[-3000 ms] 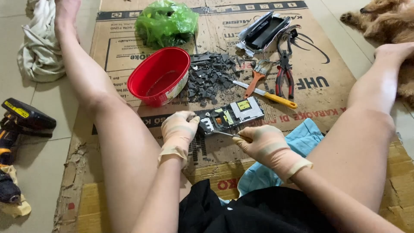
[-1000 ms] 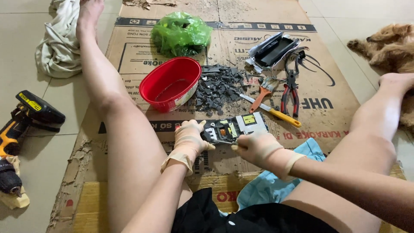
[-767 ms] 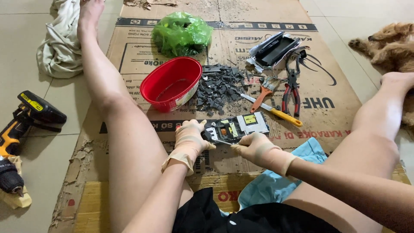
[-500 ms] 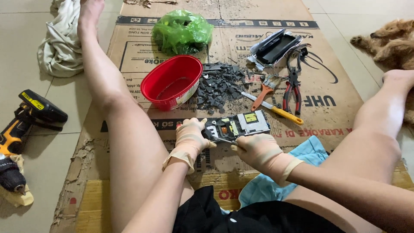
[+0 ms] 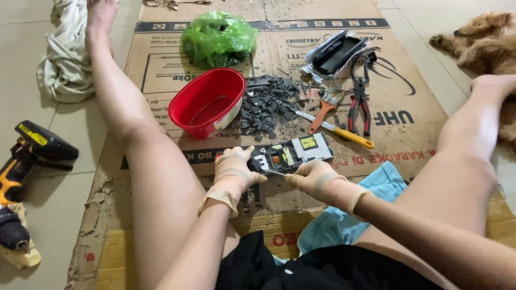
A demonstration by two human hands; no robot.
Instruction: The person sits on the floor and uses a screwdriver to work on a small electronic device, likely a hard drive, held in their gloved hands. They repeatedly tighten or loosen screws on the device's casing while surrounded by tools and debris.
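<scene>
I sit on flattened cardboard (image 5: 408,115) with both legs stretched out. My left hand (image 5: 234,173), in a thin beige glove, grips the left end of a dark circuit board (image 5: 293,154) with yellow and silver parts on it. My gloved right hand (image 5: 316,178) holds a thin metal tool whose tip (image 5: 270,171) touches the board's near edge. The board is held just above the cardboard between my knees.
A red bowl (image 5: 208,102), a pile of dark broken chips (image 5: 267,106), a green plastic bag (image 5: 218,38), pliers (image 5: 359,103), a yellow-handled screwdriver (image 5: 344,133), an orange-handled brush (image 5: 322,111) and a black casing (image 5: 334,54) lie ahead. A cordless drill (image 5: 26,156) lies left, a dog (image 5: 484,40) right.
My head has shifted a little, so the scene sits slightly differently in view. Both hands stay on the circuit board, and the tool tip has slid a bit along its near edge.
</scene>
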